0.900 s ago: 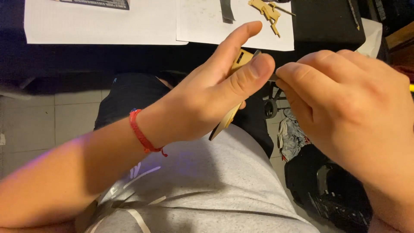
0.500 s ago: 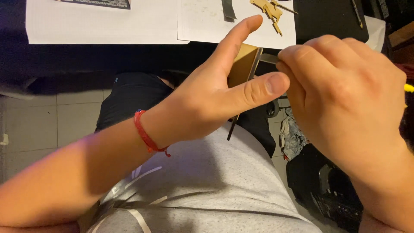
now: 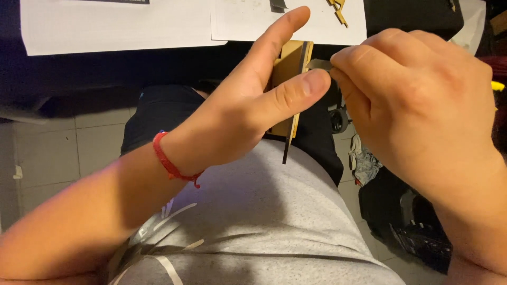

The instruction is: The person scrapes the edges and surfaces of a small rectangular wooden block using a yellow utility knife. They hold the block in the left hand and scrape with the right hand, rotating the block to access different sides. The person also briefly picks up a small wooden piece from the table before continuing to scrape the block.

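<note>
My left hand point(image 3: 248, 105), with a red string bracelet point(image 3: 170, 162) at the wrist, grips a thin flat wooden panel point(image 3: 289, 68) with dark cut edges, held upright over my lap between thumb and fingers. My right hand point(image 3: 417, 100) is closed at the panel's upper right edge, its fingertips pinching a small grey piece point(image 3: 319, 64) that touches the panel. Most of that small piece is hidden by my fingers.
White paper sheets point(image 3: 121, 26) lie on the dark table edge at the top, with small wooden parts point(image 3: 338, 8) on the right sheet. Below are my grey shirt point(image 3: 253, 227), a tiled floor point(image 3: 47, 158) at left, and dark bags point(image 3: 406, 221) at right.
The wooden panel has turned from a slanted pose to nearly upright and risen slightly. My right hand's fingertips have stayed pinched at its top edge.
</note>
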